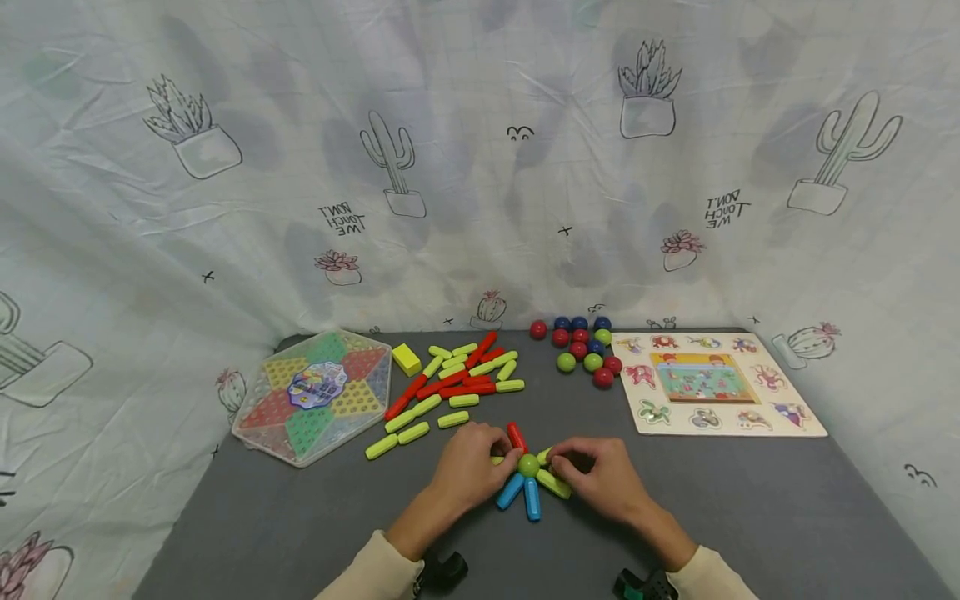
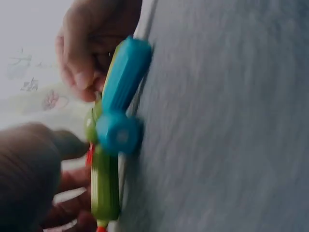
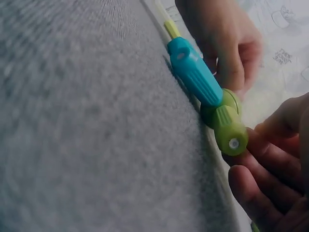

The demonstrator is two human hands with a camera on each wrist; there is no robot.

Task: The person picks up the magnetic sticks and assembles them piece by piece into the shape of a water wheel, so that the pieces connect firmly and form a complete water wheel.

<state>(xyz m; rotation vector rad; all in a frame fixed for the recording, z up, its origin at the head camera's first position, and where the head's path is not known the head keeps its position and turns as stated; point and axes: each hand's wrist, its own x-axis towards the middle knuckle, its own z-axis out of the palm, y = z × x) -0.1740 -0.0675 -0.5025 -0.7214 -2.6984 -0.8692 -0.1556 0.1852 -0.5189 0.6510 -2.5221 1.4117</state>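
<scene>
A light green ball (image 1: 528, 465) sits on the grey table with magnetic sticks spread round it. A red stick (image 1: 517, 437) points away, two blue sticks (image 1: 532, 498) point toward me, and a yellow-green stick (image 1: 553, 484) lies at lower right. My left hand (image 1: 471, 467) pinches another yellow-green stick (image 2: 105, 186) close by the ball's left side. On the other side, the right hand (image 1: 603, 475) pinches a yellow-green stick (image 3: 231, 135) at the ball's upper right; a metal dot shows on its end. Fingers hide parts of both held sticks.
Loose yellow-green sticks (image 1: 397, 447) and red sticks (image 1: 453, 384) lie beyond my left hand, with a yellow block (image 1: 407, 360). Farther left is a hexagonal board-game case (image 1: 358, 367). Red, blue and green balls (image 1: 566, 362) cluster at the back, beside a picture puzzle board (image 1: 697, 421).
</scene>
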